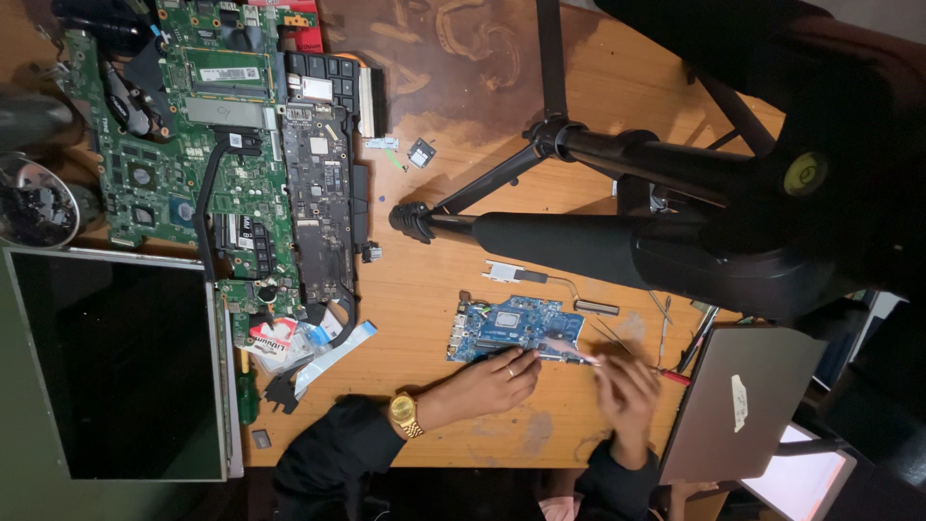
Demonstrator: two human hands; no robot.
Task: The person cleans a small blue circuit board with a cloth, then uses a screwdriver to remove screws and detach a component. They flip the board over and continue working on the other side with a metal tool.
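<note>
Head view: the left hand [487, 384] lies flat, fingers spread, pressing the near edge of the small blue circuit board [516, 328] to the counter [424, 289]. The right hand [627, 391], blurred, is closed around a thin tool [577, 353] whose tip meets the board's corner just beside the left fingertips. The board lies bare, work apparently mid-way; larger green boards [193, 145] are well beyond the left hand.

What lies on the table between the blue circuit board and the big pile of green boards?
In the head view, between the blue circuit board and the green boards lies bare wooden table, with only a pale flat ribbon cable near the pile.
</note>
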